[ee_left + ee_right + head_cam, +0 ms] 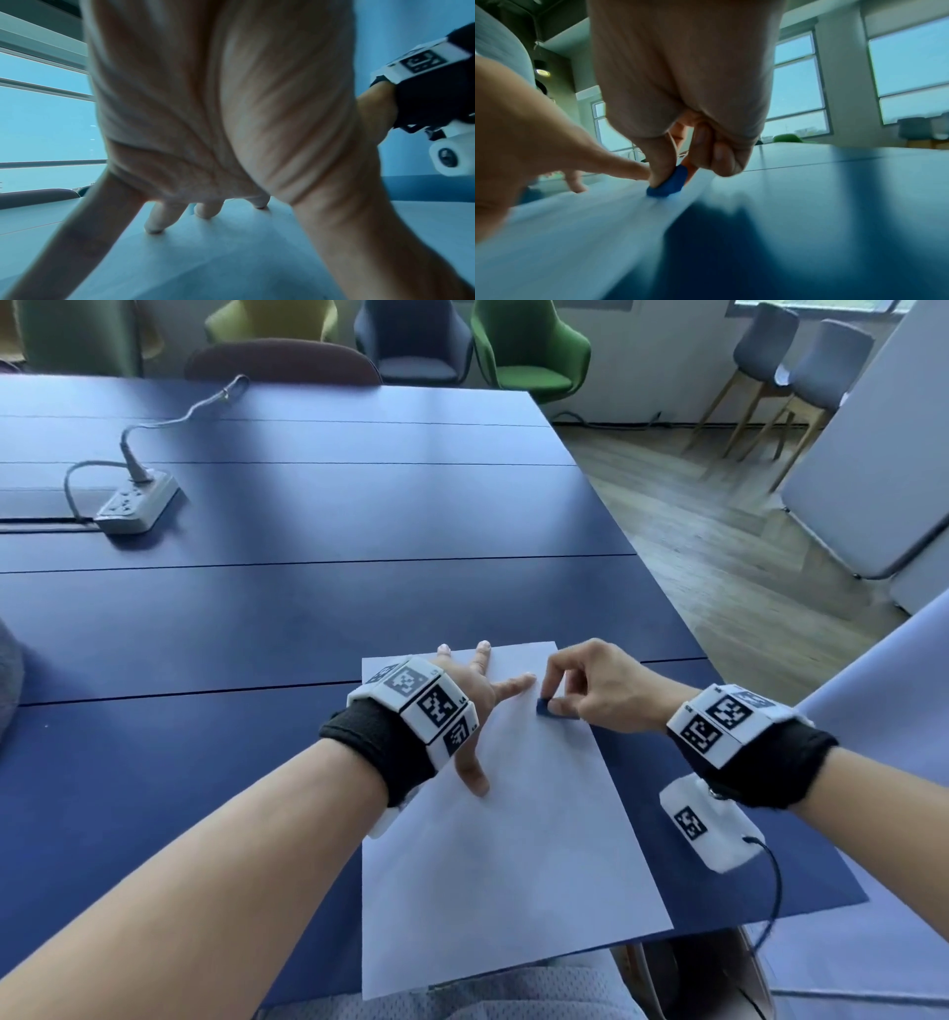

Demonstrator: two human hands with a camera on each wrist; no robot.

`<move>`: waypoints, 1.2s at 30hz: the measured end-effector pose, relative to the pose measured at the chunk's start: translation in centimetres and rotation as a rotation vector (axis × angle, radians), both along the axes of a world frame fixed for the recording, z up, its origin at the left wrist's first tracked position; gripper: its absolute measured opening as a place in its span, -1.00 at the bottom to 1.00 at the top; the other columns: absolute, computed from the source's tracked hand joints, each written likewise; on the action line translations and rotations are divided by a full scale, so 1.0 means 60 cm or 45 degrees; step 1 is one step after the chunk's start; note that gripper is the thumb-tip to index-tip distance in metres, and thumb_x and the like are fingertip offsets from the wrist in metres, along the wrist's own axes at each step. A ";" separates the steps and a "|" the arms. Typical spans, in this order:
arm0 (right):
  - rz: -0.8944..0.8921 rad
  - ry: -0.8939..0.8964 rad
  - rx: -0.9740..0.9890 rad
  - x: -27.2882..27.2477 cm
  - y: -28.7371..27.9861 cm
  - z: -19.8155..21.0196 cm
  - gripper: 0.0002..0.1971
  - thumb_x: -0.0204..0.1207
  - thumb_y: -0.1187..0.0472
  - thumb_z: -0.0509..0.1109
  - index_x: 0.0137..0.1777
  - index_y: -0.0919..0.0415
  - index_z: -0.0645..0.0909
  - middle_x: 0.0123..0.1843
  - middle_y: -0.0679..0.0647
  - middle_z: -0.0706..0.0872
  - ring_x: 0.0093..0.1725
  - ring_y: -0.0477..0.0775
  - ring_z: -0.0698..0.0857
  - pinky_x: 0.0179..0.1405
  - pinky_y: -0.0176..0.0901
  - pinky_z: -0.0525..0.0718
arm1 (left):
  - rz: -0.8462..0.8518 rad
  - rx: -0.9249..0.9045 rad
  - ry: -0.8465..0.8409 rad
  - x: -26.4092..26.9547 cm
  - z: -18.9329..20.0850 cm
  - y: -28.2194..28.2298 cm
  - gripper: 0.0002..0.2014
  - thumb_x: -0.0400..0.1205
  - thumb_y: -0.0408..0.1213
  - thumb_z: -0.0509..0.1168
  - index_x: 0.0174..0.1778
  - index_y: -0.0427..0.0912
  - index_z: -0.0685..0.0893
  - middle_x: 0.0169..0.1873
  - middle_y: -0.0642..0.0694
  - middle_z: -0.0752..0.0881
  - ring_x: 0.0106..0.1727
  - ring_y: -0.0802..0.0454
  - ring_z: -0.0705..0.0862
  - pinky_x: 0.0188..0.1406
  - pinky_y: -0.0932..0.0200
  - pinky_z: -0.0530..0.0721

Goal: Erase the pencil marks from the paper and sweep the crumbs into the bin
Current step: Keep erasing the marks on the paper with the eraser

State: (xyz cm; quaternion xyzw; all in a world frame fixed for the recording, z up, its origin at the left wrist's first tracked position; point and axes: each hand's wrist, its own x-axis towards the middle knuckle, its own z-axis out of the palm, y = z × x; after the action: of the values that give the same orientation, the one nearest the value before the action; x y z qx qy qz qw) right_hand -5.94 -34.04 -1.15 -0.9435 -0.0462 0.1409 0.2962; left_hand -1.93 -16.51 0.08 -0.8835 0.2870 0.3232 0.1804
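Observation:
A white sheet of paper [513,839] lies on the blue table, its near end hanging over the front edge. My left hand [475,695] is spread flat on the sheet's far left part, fingers straight and pressing down; the left wrist view shows its fingertips [154,227] on the paper [205,263]. My right hand [590,690] pinches a small blue eraser [545,707] between thumb and fingers and holds it against the paper near its right edge. In the right wrist view the eraser [670,185] touches the paper [577,233]. I see no pencil marks, crumbs or bin.
A white power strip [136,503] with a grey cable sits at the table's far left. The table [308,608] edge runs diagonally at the right, with wooden floor beyond. Chairs [529,346] stand along the far wall. A grey cloth-like shape [7,670] shows at the left edge.

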 end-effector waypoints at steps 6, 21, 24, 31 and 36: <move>0.033 0.060 -0.026 0.002 -0.004 0.006 -0.94 0.43 0.26 0.52 -0.21 0.08 0.75 -0.43 -0.07 0.62 -0.45 -0.17 0.55 -0.34 -0.31 0.51 | -0.006 0.002 -0.011 0.001 -0.002 -0.001 0.36 0.23 0.29 0.59 0.52 0.45 -0.49 0.63 -0.09 -0.50 0.66 -0.45 -0.26 0.44 -0.53 0.25; 0.136 0.196 -0.055 -0.018 -0.011 0.007 -0.94 0.43 0.22 0.52 -0.22 0.04 0.75 -0.44 -0.07 0.61 -0.42 -0.13 0.55 -0.33 -0.29 0.53 | 0.010 0.009 -0.003 -0.001 0.000 -0.002 0.37 0.23 0.28 0.59 0.52 0.44 -0.50 0.63 -0.08 -0.50 0.66 -0.44 -0.27 0.44 -0.55 0.24; 0.039 0.088 -0.062 0.001 -0.009 0.010 -0.93 0.43 0.25 0.51 -0.22 0.06 0.75 -0.41 -0.05 0.64 -0.41 -0.13 0.58 -0.32 -0.31 0.52 | -0.004 0.015 -0.020 0.000 -0.002 -0.002 0.37 0.21 0.30 0.59 0.52 0.46 -0.49 0.64 -0.08 -0.49 0.66 -0.46 -0.24 0.42 -0.57 0.26; 0.147 0.219 -0.093 -0.038 -0.003 0.010 -0.97 0.46 0.21 0.49 -0.17 0.06 0.73 -0.41 -0.10 0.65 -0.43 -0.19 0.56 -0.39 -0.38 0.49 | 0.000 0.019 -0.015 0.002 -0.002 -0.001 0.38 0.20 0.31 0.59 0.51 0.46 -0.50 0.64 -0.08 -0.49 0.66 -0.46 -0.24 0.42 -0.56 0.27; -0.098 -0.047 -0.089 -0.021 -0.022 0.003 -0.98 0.45 0.19 0.50 -0.17 0.10 0.72 -0.37 -0.04 0.63 -0.40 -0.15 0.57 -0.34 -0.37 0.47 | 0.004 0.007 -0.019 0.000 -0.003 -0.003 0.38 0.19 0.30 0.60 0.51 0.48 -0.49 0.64 -0.06 -0.48 0.67 -0.45 -0.23 0.40 -0.57 0.27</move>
State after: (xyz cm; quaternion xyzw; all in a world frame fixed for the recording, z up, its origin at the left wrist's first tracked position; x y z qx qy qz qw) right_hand -7.19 -35.35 -0.95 -0.9568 -0.0106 0.1134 0.2674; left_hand -1.91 -16.69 -0.08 -0.8858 0.2836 0.3178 0.1844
